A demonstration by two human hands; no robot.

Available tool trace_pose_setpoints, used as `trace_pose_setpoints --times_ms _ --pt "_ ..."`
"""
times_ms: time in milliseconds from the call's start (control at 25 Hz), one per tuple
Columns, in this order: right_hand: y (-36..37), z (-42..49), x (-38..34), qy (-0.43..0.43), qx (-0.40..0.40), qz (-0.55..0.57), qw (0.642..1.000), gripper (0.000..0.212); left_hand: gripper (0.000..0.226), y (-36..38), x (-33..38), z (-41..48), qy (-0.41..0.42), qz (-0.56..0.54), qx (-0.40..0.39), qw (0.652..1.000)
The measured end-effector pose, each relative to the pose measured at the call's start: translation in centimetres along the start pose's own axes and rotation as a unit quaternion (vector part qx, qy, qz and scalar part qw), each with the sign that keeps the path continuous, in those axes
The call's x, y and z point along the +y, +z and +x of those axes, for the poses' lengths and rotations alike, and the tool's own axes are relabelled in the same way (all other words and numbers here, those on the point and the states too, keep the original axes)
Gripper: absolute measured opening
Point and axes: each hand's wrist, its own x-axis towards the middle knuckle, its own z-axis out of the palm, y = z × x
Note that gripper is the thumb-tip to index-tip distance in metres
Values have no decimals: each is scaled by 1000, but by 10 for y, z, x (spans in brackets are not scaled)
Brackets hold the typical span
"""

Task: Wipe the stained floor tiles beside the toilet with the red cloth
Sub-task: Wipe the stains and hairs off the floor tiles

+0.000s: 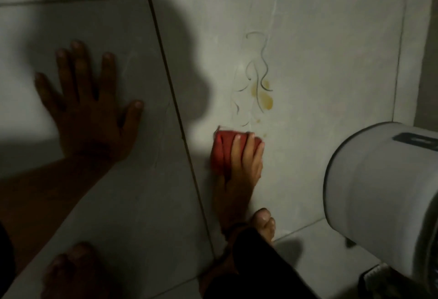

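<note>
My right hand (239, 166) presses a folded red cloth (221, 152) flat on a pale grey floor tile (320, 62), fingers laid over its top. Just beyond the cloth lies a yellow-brown stain (265, 99) with thin dark curly strands (263, 66) around it; cloth and stain are a short gap apart. My left hand (87, 114) rests flat on the neighbouring tile to the left, fingers spread, in deep shadow, holding nothing. The white toilet (384, 192) bulges in at the right edge, close to my right hand.
A dark grout line (175, 99) runs between my two hands. Bare toes show at the bottom left (71, 268) and beside my right wrist (264, 223). A dark sleeve (258, 265) covers my right forearm. A wall edge (424, 66) stands at the far right.
</note>
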Motion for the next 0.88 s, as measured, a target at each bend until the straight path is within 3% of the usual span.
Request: trace_pose_setpoints --times_ms 80,160,240,280,360,440,520,640,720,800,880 --pt "-14 -54 4 5 -53 -4 999 74 87 -1 2 -1 -7 -19 -6 1000" --pt "-32 -51 30 77 -58 -12 995 80 86 -2 3 0 -9 -24 1 1000" --pt "-36 27 40 181 14 74 981 78 88 0 3 1 0 -25 8 1000" --pt "-33 70 32 188 79 95 974 79 88 1 3 1 4 -23 10 1000" --pt "-28 102 2 127 85 68 986 81 88 2 2 1 8 -29 7 1000" --pt "-21 69 -5 39 20 57 997 83 87 3 1 0 2 -45 1 999" --pt "-33 54 15 48 -12 58 997 81 87 3 2 -1 -7 -49 0 999" --pt "-44 137 16 104 72 97 987 77 87 5 0 2 -3 -37 2 999" --pt "-45 162 -1 0 55 49 997 79 87 6 1 3 1 -42 3 999" --pt "-43 133 4 -119 -10 34 992 79 86 5 1 0 -1 -43 4 999" --pt "-61 131 28 -108 -24 36 993 76 87 4 1 -1 1 -41 7 999"
